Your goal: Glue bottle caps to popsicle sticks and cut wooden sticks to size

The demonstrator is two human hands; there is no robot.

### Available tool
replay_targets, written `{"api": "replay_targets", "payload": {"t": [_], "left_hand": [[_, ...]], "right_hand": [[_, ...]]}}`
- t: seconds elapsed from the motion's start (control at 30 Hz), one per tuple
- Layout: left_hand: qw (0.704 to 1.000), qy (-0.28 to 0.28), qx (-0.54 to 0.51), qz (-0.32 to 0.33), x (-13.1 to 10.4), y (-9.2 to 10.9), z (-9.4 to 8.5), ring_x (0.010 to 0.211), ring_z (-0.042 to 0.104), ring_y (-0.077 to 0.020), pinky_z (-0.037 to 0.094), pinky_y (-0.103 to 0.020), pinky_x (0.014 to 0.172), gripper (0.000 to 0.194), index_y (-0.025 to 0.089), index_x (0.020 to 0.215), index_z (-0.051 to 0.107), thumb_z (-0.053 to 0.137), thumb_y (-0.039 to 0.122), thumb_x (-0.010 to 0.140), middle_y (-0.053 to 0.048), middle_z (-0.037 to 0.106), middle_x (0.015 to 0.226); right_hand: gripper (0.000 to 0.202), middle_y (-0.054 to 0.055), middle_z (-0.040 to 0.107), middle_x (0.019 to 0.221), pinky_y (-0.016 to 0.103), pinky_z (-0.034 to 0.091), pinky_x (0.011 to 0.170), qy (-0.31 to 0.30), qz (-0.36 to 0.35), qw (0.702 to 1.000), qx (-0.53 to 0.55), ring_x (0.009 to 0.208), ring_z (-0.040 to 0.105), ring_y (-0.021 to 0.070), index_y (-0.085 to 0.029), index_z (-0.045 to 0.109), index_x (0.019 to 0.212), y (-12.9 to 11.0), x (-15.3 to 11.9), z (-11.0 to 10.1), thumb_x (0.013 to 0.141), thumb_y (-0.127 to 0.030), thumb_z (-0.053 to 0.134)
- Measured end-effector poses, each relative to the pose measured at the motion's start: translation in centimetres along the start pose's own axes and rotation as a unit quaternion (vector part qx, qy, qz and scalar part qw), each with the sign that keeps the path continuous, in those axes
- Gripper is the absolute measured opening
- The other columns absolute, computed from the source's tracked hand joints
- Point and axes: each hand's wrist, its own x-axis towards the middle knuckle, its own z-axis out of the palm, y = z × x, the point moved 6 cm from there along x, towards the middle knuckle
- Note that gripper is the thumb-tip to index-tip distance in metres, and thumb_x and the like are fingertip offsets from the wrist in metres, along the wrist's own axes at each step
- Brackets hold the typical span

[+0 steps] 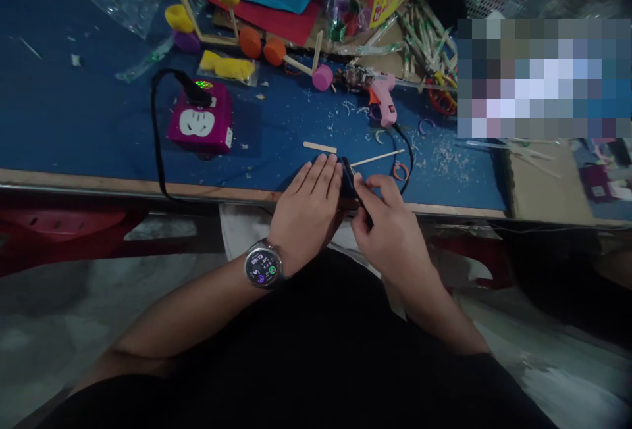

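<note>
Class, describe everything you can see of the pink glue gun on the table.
The pink glue gun looks plastic, with a small orange part at its rear and a black cord trailing from its handle toward the table edge. It lies on the blue table amid pale shavings, beyond both hands; neither hand touches it.

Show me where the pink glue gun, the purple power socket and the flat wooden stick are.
Pink glue gun [384,101], head view, on its handle.
Purple power socket [200,123], head view, on its white face.
Flat wooden stick [319,147], head view, on its middle.
</note>
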Motion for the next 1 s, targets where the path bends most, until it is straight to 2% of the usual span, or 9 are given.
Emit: {"api": "replay_targets", "payload": {"t": [0.13,0.3,0.47,0.63,0.77,1.0], "left_hand": [[1.0,0.01,-0.005,-0.004,0.01,-0.02,-0.06,0.165,0.046,-0.0409,0.041,-0.059,0.136,0.067,-0.004,0.167,0.045,0.056,0.028,0.109,-0.03,0.047,0.173],[1.0,0.008,0.001,0.003,0.02,-0.03,0.04,0.165,0.045,-0.0415,0.04,-0.057,0.137,0.067,-0.007,0.165,0.046,0.056,0.025,0.107,-0.031,0.046,0.173],[1.0,0.013,-0.007,-0.003,0.02,-0.09,0.01,0.165,0.046,-0.0402,0.041,-0.058,0.137,0.065,-0.004,0.166,0.046,0.054,0.027,0.109,-0.03,0.047,0.173],[1.0,0.012,-0.009,0.002,0.01,-0.03,0.03,0.165,0.046,-0.0407,0.04,-0.058,0.137,0.067,-0.005,0.166,0.046,0.057,0.024,0.106,-0.03,0.047,0.173],[1.0,0.019,-0.001,-0.001,0.03,-0.02,0.04,0.163,0.048,-0.0409,0.041,-0.057,0.137,0.066,-0.005,0.165,0.047,0.057,0.027,0.108,-0.03,0.048,0.172],[1.0,0.019,0.013,0.006,-0.01,0.22,0.14,0.163,0.047,-0.0428,0.041,-0.058,0.136,0.067,-0.009,0.163,0.048,0.058,0.026,0.106,-0.031,0.048,0.172]], "right_hand": [[0.055,0.02,0.066,0.139,0.042,0.07,0.08,-0.01,0.005,1.0,-0.011,0.113,0.075,0.0305,-0.013,0.063,0.155,0.05,-0.14,-0.08,0.101,-0.015,0.053],[0.055,0.022,0.066,0.138,0.042,0.07,0.086,-0.007,-0.006,1.0,-0.003,0.114,0.075,0.0304,-0.009,0.064,0.153,-0.21,0.15,-0.2,0.1,-0.012,0.051],[0.056,0.02,0.066,0.14,0.041,0.07,0.084,-0.016,0.003,1.0,-0.009,0.117,0.075,0.0304,-0.015,0.063,0.155,-0.03,-0.25,-0.31,0.1,-0.014,0.053],[0.057,0.02,0.066,0.138,0.042,0.07,0.084,-0.005,-0.003,1.0,0.003,0.116,0.074,0.0309,-0.015,0.064,0.154,0.02,0.16,-0.13,0.097,-0.012,0.053],[0.058,0.02,0.066,0.14,0.042,0.07,0.084,-0.015,0.003,1.0,-0.004,0.113,0.075,0.0296,-0.016,0.063,0.155,0.01,-0.11,-0.18,0.099,-0.014,0.053],[0.055,0.022,0.067,0.136,0.041,0.07,0.082,0.003,-0.015,1.0,-0.005,0.11,0.076,0.0292,-0.007,0.065,0.151,-0.08,0.35,-0.15,0.098,-0.011,0.051]]}}
